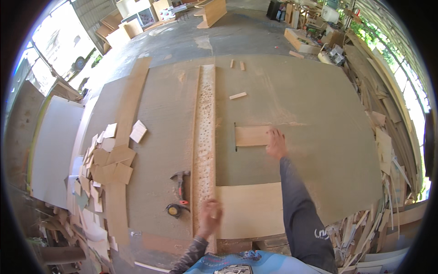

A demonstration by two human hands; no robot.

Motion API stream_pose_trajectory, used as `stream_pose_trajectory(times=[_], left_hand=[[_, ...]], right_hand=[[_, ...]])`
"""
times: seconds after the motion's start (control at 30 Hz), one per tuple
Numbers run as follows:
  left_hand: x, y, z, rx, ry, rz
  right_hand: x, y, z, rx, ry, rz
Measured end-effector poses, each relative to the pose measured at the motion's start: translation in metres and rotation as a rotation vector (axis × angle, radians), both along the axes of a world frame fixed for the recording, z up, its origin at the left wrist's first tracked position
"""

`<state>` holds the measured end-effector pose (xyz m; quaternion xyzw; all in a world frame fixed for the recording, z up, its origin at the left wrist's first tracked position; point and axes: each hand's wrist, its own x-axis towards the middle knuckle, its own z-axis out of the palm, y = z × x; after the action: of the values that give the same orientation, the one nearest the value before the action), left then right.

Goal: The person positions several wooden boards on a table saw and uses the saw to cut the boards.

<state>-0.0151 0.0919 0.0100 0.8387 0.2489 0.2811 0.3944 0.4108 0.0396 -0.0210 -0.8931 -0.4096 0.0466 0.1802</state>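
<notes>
My right hand (276, 144) reaches forward and grips the right end of a short pale wooden board (252, 136) lying on the work surface. Along that board's left end runs a thin dark strip (236, 137). Nearer to me, my left hand (211, 217) is closed over the near part of a long narrow strip (205, 118) dotted with many holes or specks. Whatever its curled fingers may hold is hidden. A wider pale panel (249, 208) lies just right of that hand. To its left are a claw hammer (181, 186) and a tape measure (174, 210).
Small wood offcuts (107, 164) pile up on a long board (132, 96) at the left. Several little wooden blocks (237, 96) lie toward the far side of the large sheet (319, 114). Scrap strips (388, 155) crowd the right edge. Cabinets (211, 13) stand far back.
</notes>
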Motion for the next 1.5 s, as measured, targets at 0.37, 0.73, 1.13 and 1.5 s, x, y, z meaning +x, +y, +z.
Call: stream_pose_trajectory(times=[0.37, 0.73, 1.13, 1.5], left_hand=[[-0.041, -0.021, -0.014, -0.055, 0.137, -0.155], [-0.015, 0.022, -0.006, 0.009, 0.089, -0.058], [-0.033, -0.008, -0.021, 0.019, 0.152, -0.092], [0.066, 0.045, -0.008, 0.244, 0.328, -0.196]], right_hand=[[0.025, -0.025, 0.036, -0.235, 0.164, 0.012], [-0.088, -0.08, 0.044, -0.038, 0.14, 0.248], [-0.13, -0.045, -0.004, 0.063, 0.161, 0.297], [-0.148, -0.041, -0.023, 0.257, 0.233, 0.15]])
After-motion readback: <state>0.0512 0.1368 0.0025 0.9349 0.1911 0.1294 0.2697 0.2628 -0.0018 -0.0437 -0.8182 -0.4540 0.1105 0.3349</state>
